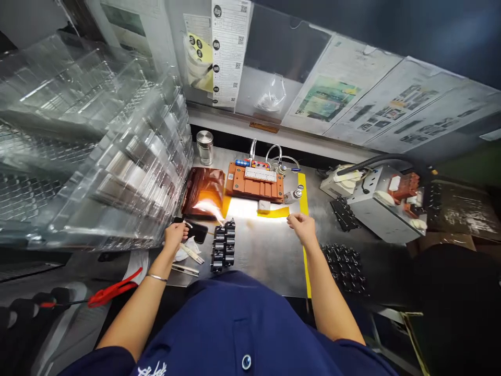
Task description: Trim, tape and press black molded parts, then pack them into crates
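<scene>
My left hand (176, 236) is closed beside a dark phone (199, 232). A thin white tip shows at its fingers, too small to name. Below it lie white tissue (190, 246) and tweezers (187, 269). My right hand (303, 227) is pinched above the bench, near the end of a yellow tape strip (277, 212). What it holds, if anything, is hidden. Between the hands stand two rows of black cylindrical parts (223, 246). Behind them is an orange fixture (254, 184) with a small metal block (264, 207) before it.
Stacked clear plastic trays (129, 156) rise at the left. Reddish-brown film packaging (204, 193) and a lidded glass jar (205, 147) are at the back left. On the right are a small bottle (294, 195), more black parts (344, 267) and a grey machine (385, 209).
</scene>
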Available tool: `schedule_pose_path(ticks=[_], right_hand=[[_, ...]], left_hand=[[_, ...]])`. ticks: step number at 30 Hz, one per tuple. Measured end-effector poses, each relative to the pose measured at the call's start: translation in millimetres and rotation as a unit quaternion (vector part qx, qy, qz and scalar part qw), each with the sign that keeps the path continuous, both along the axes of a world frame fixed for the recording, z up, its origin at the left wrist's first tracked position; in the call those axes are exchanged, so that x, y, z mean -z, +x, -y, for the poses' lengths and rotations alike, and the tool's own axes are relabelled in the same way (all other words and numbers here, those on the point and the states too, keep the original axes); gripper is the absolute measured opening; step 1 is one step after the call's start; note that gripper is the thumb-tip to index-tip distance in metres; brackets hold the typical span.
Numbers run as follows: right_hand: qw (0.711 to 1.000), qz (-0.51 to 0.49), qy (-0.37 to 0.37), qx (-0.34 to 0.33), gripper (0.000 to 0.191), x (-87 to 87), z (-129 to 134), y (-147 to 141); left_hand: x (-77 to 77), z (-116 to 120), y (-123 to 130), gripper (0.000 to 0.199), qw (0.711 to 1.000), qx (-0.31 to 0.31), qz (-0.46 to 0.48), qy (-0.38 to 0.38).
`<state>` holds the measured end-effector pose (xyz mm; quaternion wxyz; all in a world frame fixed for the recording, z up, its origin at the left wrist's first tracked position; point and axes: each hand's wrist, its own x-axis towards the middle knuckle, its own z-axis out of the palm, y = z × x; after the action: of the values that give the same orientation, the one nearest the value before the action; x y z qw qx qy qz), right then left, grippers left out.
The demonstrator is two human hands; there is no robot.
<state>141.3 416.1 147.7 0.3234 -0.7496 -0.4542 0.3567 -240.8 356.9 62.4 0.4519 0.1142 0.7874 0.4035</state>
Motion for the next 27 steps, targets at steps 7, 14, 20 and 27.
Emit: schedule_pose_path(ticks=[7,14,20,27], right_hand=[[0.947,0.237,-0.016,-0.215,0.016,-1.8,-6,26],[0.887,0.135,0.033,-0.440,0.020,-13.1,-41,23],[0.911,0.032,0.063,-0.406,0.020,-13.8,-71,35],[0.910,0.027,0.061,-0.409,0.020,0.1,-45,41]], left_hand=[[-15.8,-7,-5,0.029,0.949,0.172,-0.221,-0.146],[-36.1,-85,89,0.030,0.842,0.437,-0.309,0.067],[-39.0,-219,248,0.026,0.697,0.599,-0.280,0.277],[-35.3,-336,400,0.036,0.530,0.721,-0.410,0.177]])
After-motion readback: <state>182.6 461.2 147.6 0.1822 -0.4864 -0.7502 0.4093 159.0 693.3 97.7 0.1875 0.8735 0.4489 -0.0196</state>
